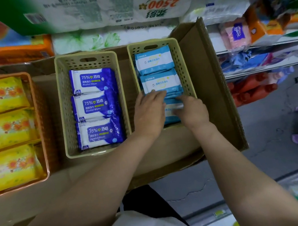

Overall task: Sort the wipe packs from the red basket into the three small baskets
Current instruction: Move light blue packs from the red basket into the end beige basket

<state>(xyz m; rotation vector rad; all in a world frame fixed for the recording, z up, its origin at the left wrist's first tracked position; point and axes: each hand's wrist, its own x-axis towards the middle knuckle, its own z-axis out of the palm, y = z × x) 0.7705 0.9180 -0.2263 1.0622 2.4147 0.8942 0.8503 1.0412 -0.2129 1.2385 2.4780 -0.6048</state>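
Three light-blue-and-white wipe packs [155, 60] | beige basket [183, 63] | both hands touching

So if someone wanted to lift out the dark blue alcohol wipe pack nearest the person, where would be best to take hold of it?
Probably by its two long edges, coming straight down from above. The nearest alcohol wipe pack lies flat, label up, in the middle beige basket. The next pack overlaps its far edge, and its short ends sit close to the basket walls, so slipping fingers under the near edge first looks easiest.

Glossy plastic wipe packs [95, 106], perforated plastic baskets [66, 107]
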